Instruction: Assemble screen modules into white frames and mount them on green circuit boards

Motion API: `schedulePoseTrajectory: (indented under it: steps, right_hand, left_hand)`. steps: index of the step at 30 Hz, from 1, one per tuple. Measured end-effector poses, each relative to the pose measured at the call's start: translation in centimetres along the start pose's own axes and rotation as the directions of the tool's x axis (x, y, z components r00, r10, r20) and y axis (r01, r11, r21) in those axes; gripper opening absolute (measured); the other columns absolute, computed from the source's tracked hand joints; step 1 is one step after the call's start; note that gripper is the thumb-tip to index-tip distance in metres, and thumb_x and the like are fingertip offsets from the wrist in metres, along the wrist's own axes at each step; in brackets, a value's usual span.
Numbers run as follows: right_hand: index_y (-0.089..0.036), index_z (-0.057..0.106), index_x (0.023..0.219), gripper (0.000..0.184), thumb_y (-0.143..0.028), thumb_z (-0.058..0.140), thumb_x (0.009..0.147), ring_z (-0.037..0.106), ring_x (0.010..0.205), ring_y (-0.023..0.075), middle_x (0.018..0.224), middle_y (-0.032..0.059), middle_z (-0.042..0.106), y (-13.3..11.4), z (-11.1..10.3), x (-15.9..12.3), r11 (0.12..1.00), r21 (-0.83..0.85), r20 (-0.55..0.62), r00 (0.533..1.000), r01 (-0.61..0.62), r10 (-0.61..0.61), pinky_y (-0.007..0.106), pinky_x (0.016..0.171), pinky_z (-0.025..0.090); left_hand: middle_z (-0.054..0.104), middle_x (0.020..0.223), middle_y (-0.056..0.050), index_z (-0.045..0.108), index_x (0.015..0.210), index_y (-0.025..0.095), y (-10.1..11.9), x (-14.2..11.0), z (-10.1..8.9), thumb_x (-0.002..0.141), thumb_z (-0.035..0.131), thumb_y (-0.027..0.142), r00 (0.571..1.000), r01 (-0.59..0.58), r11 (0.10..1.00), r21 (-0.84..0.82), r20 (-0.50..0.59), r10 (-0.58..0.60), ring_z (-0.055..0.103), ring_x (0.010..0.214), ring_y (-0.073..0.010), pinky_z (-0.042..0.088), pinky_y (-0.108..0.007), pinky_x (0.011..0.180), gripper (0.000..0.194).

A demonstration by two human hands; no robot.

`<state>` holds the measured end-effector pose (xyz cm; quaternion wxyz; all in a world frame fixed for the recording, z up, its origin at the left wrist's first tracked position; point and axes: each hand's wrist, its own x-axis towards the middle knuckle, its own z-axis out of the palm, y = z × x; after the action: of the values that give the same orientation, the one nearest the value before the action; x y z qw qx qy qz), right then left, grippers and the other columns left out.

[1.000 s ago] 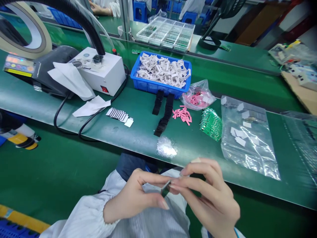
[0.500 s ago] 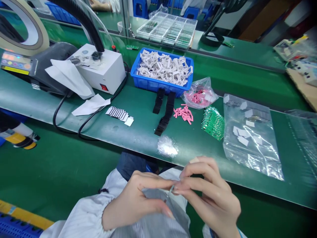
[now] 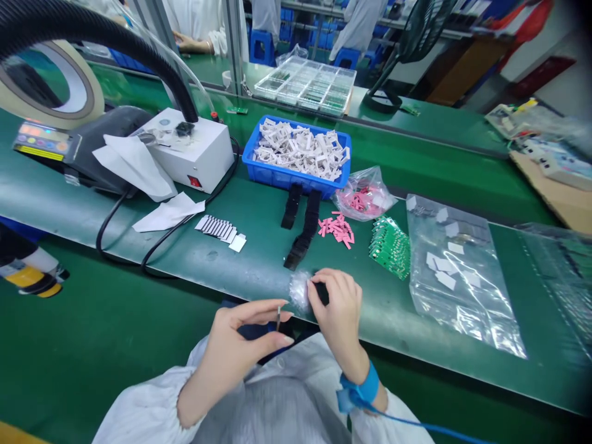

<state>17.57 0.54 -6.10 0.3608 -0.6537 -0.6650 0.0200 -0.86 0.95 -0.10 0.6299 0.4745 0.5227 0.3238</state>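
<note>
My left hand (image 3: 240, 336) pinches a small thin circuit board (image 3: 278, 318) between thumb and fingers, edge-on to me, just off the bench's front edge. My right hand (image 3: 340, 308), with a blue wrist strap (image 3: 363, 388) on its wrist, reaches over the edge to a small pile of clear plastic film pieces (image 3: 300, 291). Its thumb and fingertips come together at the pile's right side; what lies between them is too small to make out. Beyond the pile lie black strips (image 3: 304, 237), pink pieces (image 3: 337, 229) and a stack of green circuit boards (image 3: 391, 246).
A blue bin (image 3: 296, 179) holds white plastic parts. Beside it are a bag of pink pieces (image 3: 365, 194) and a flat clear bag (image 3: 462, 277). White-and-black pieces (image 3: 217, 228), a white box (image 3: 203, 157) and a cable (image 3: 152, 253) occupy the left. A co-worker's hand (image 3: 193, 44) shows behind.
My right hand has left the board and moved forward to the clear film pile. My left hand keeps the board and has shifted up and left. The view has tilted upward.
</note>
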Motion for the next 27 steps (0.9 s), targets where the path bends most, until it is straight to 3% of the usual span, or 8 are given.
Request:
schedulePoseTrajectory:
  steps: [5, 10, 13, 17, 21, 23, 25, 27]
  right_hand:
    - [-0.024, 0.067, 0.094, 0.013, -0.023, 0.056, 0.086, 0.057, 0.101, 0.0153, 0.094, -0.0016, 0.07, -0.4, -1.0, -0.4, 0.987, -0.034, 0.004, 0.987, 0.158, -0.158, 0.032, 0.088, 0.032]
    - [-0.021, 0.06, 0.107, 0.028, -0.036, 0.059, 0.083, 0.057, 0.098, 0.0159, 0.102, 0.0039, 0.066, -1.6, -4.6, 0.7, 0.956, 0.256, 0.133, 0.974, 0.143, -0.181, 0.032, 0.085, 0.046]
    - [-0.021, 0.059, 0.111, 0.038, -0.045, 0.059, 0.082, 0.055, 0.102, 0.0168, 0.107, 0.0053, 0.064, -2.2, -5.5, 1.6, 0.931, 0.297, 0.162, 0.949, 0.214, -0.27, 0.033, 0.088, 0.047]
    - [-0.021, 0.064, 0.097, 0.024, -0.039, 0.058, 0.083, 0.056, 0.097, 0.0157, 0.103, 0.0042, 0.064, -2.2, -5.3, 2.0, 0.934, 0.223, 0.135, 0.94, 0.28, -0.314, 0.031, 0.083, 0.049]
    - [-0.021, 0.065, 0.09, 0.02, -0.039, 0.06, 0.082, 0.061, 0.091, 0.0135, 0.097, 0.0036, 0.066, 0.3, -4.9, 1.2, 0.935, 0.292, 0.117, 0.963, 0.202, -0.245, 0.024, 0.077, 0.054]
    - [-0.021, 0.066, 0.09, 0.02, -0.038, 0.06, 0.082, 0.064, 0.089, 0.0136, 0.095, 0.0042, 0.067, 2.5, -4.7, 0.5, 0.95, 0.282, 0.044, 0.987, 0.136, -0.155, 0.022, 0.075, 0.055]
    - [-0.021, 0.067, 0.091, 0.018, -0.035, 0.062, 0.081, 0.065, 0.087, 0.0144, 0.097, 0.0046, 0.067, 4.8, -4.5, -0.2, 0.97, 0.226, -0.056, 0.995, 0.094, -0.083, 0.021, 0.073, 0.057]
    - [-0.022, 0.068, 0.094, 0.018, -0.031, 0.063, 0.08, 0.066, 0.089, 0.0153, 0.101, 0.0047, 0.067, 6.6, -4.3, -0.7, 0.979, 0.186, -0.096, 0.993, 0.08, -0.063, 0.022, 0.074, 0.057]
  left_hand:
    - [0.076, 0.083, -0.001, 0.063, 0.113, 0.024, 0.6, 0.7, 0.0, 0.059, 0.08, 0.033, 0.985, -0.165, 0.944, 0.286, 0.004, 0.171, 0.071, 0.083, -0.0235, 0.054, -0.032, 0.083, 0.058]
    - [0.076, 0.084, 0.002, 0.051, 0.128, 0.028, 0.6, 1.3, 0.0, 0.062, 0.078, 0.04, 0.95, -0.31, 0.853, 0.42, 0.096, 0.297, 0.072, 0.076, -0.0193, 0.055, -0.024, 0.07, 0.072]
    - [0.076, 0.085, 0.003, 0.047, 0.132, 0.031, 0.6, 1.8, 0.3, 0.067, 0.075, 0.037, 0.901, -0.427, 0.764, 0.484, 0.161, 0.402, 0.072, 0.076, -0.0182, 0.054, -0.023, 0.069, 0.071]
    - [0.076, 0.091, 0.002, 0.04, 0.136, 0.034, -0.5, 2.3, 1.2, 0.075, 0.068, 0.037, 0.815, -0.57, 0.598, 0.564, 0.294, 0.5, 0.072, 0.08, -0.0192, 0.055, -0.025, 0.07, 0.067]
    - [0.072, 0.107, -0.002, 0.027, 0.142, 0.034, -0.8, 3.9, 1.4, 0.065, 0.073, 0.048, 0.767, -0.636, 0.543, 0.548, 0.369, 0.525, 0.07, 0.09, -0.0213, 0.055, -0.028, 0.077, 0.09]
    - [0.066, 0.12, -0.006, 0.03, 0.141, 0.031, 0.6, 5.9, 0.9, 0.064, 0.073, 0.049, 0.747, -0.647, 0.507, 0.569, 0.339, 0.572, 0.066, 0.1, -0.0224, 0.052, -0.03, 0.086, 0.091]
    - [0.065, 0.12, -0.008, 0.045, 0.134, 0.026, 3.2, 8.8, 0.0, 0.073, 0.068, 0.045, 0.732, -0.616, 0.436, 0.656, 0.272, 0.625, 0.063, 0.105, -0.0227, 0.049, -0.032, 0.091, 0.068]
    - [0.067, 0.113, -0.009, 0.057, 0.122, 0.021, 6.5, 12.2, -1.1, 0.079, 0.06, 0.046, 0.735, -0.501, 0.35, 0.791, 0.175, 0.655, 0.063, 0.1, -0.0231, 0.051, -0.031, 0.086, 0.05]
